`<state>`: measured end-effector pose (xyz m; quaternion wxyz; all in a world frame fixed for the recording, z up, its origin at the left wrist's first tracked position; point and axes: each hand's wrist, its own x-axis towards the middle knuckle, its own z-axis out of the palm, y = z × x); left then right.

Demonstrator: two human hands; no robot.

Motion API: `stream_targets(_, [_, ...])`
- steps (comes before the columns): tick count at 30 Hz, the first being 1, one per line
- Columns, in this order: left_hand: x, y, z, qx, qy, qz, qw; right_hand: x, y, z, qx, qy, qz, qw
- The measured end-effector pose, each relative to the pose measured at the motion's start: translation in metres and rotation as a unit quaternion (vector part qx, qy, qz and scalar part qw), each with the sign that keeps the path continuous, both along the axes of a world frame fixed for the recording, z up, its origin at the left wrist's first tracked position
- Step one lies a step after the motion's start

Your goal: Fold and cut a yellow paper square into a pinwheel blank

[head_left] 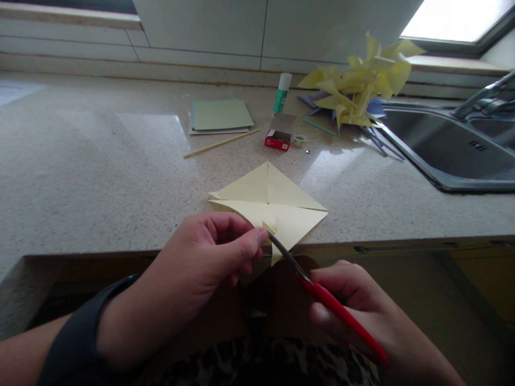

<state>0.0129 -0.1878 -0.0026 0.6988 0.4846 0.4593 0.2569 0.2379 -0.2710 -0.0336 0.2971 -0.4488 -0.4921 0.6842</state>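
Note:
A pale yellow paper square [295, 217] lies turned like a diamond at the counter's front edge, with slits running in from its corners. My left hand [225, 246] pinches the paper's near left part between thumb and fingers. Red-handled scissors [341, 316] are gripped in my right hand [358, 300]. Their blades slant up and left to the near corner of the paper, the tips beside my left thumb. A strip of the near corner hangs below the blades. How far the blades are apart is hard to make out.
Behind the paper are a wooden stick [221, 143], a stack of coloured paper [221, 115], a glue stick [282, 92], a small red box [278, 138] and a tape roll [300, 140]. Yellow paper pinwheels [358, 86] lie beside the steel sink [442, 185] at right.

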Motion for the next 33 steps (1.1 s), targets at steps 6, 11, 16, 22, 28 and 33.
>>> stream_targets(6, [-0.001, 0.000, -0.001, -0.004, 0.004, 0.002, 1.000, -0.001, 0.001, -0.001, -0.003, 0.008, 0.004, 1.000])
stream_targets(11, [-0.001, 0.000, 0.001, -0.004, 0.002, 0.001, 1.000, -0.001, 0.000, -0.002, -0.009, -0.005, -0.006, 1.000])
stream_targets(16, [0.000, 0.000, 0.002, -0.011, -0.008, 0.006, 1.000, -0.003, -0.002, -0.001, -0.011, -0.017, -0.020, 1.000])
stream_targets(22, [0.003, -0.005, 0.001, -0.021, -0.064, 0.045, 0.997, -0.013, -0.009, -0.009, 0.010, 0.036, -0.052, 0.998])
stream_targets(28, [0.003, -0.012, 0.002, -0.035, -0.107, 0.086, 0.990, -0.032, -0.020, -0.019, 0.067, -0.031, -0.111, 0.991])
stream_targets(33, [0.003, -0.016, 0.004, -0.014, -0.097, 0.099, 0.990, -0.046, -0.020, -0.020, 0.095, -0.030, -0.115, 0.988])
